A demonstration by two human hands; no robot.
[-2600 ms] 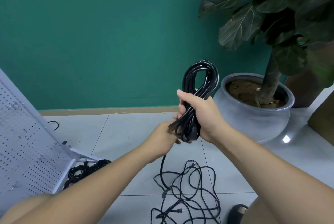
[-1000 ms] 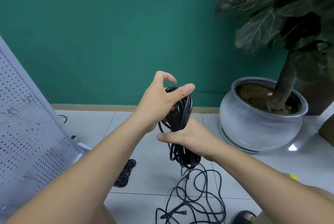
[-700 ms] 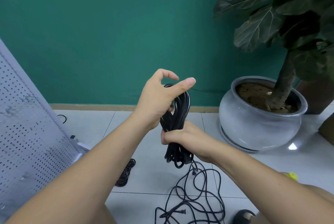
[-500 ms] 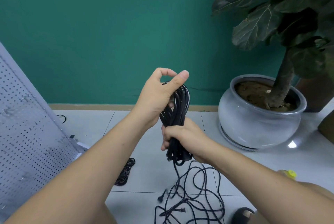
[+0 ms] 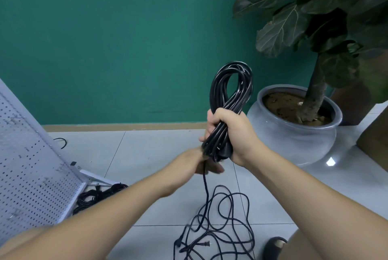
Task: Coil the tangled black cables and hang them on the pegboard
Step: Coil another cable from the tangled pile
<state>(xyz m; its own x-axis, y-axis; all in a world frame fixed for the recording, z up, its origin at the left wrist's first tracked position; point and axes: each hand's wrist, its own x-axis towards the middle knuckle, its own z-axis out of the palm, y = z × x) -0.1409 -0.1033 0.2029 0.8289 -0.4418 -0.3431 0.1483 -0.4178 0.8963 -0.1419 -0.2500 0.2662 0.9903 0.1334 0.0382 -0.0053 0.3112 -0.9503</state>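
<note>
At the centre of the frame, the fingers (image 5: 210,122) of your right hand (image 5: 237,133) are wrapped tight around the waist of a coiled bundle of glossy black rubber cable (image 5: 231,89), whose top loop stands up against the green wall. Just below, your left hand (image 5: 197,164) sits under the bundle where the single trailing strand (image 5: 205,184) leaves it. That hand is blurred, so I cannot tell whether its fingers pinch the strand or merely brush it. The strand drops to a loose tangle of thin black cable (image 5: 218,228) on the grey tiled floor (image 5: 159,154) at lower centre. Your white perforated metal pegboard (image 5: 31,175) leans at the left edge, well apart, with another dark cable heap (image 5: 98,193) at its foot. Pull the strand up fast and, I judge, the floor tangle may cinch into a knot or lift as a clump. Loosen your right grip while wrapping and the stacked loops could spring apart.
</note>
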